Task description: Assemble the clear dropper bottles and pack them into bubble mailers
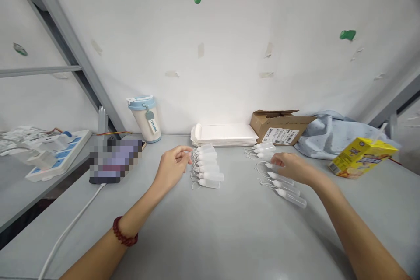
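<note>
Two groups of small translucent plastic bottles with pointed white tips and thin white cord loops lie on the grey table. Beside the cord loops of the left bottles (210, 168), my left hand (172, 164) rests with its fingers loosely bent and a gap between thumb and forefinger. The left bottles lie close together in a stacked row. On the right, my right hand (290, 167) has thumb and fingers closed on one small bottle (270, 166), partly hidden by the fingers. Several right bottles (290, 197) lie nearer me, spaced apart; others lie beyond the hand.
White flat packets (226, 133) lie stacked by the wall, with an open cardboard box (282, 127) beside them. Right are pale blue cloth (323, 135) and a yellow drink carton (361, 157). Left are a tumbler (146, 120), a charging phone (118, 162) and a power strip (61, 157).
</note>
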### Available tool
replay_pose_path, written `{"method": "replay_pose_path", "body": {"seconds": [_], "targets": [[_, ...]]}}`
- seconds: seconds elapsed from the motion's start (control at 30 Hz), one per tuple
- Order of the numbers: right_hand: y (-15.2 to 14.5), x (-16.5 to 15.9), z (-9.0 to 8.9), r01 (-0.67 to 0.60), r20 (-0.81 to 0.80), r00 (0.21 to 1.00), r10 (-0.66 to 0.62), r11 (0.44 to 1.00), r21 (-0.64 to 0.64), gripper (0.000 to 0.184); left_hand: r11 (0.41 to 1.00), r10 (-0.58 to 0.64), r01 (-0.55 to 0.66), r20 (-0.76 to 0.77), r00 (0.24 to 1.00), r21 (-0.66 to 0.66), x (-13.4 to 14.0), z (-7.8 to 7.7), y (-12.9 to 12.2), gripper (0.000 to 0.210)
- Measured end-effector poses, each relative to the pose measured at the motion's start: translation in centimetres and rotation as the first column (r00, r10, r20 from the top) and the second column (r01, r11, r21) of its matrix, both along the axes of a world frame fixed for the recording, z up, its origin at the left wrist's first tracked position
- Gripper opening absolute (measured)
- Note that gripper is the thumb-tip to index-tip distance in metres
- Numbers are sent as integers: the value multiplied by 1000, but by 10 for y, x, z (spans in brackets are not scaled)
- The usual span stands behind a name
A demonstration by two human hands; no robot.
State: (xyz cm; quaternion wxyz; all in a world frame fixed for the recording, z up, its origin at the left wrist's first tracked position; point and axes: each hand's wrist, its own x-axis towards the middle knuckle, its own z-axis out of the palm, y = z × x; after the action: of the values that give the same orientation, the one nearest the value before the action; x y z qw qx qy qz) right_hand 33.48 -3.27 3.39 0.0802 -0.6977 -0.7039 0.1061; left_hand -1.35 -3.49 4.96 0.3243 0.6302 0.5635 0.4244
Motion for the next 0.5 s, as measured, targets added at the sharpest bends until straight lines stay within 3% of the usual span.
{"method": "replay_pose_path", "body": {"seconds": [0.27,0.4,0.5], "targets": [[-7,-22,11,-62,-33,997,64,996,61,21,999,-34,35,-14,999,36,9,-4,-8,27],[-16,-43,22,-128,-250,956,156,984,128,18,991,-81,92,-103,991,102,15,-11,-14,25],[-25,-64,25,-214,-522,818,241,970,113,17,983,-162,170,-103,981,73,21,-14,-20,24]]}}
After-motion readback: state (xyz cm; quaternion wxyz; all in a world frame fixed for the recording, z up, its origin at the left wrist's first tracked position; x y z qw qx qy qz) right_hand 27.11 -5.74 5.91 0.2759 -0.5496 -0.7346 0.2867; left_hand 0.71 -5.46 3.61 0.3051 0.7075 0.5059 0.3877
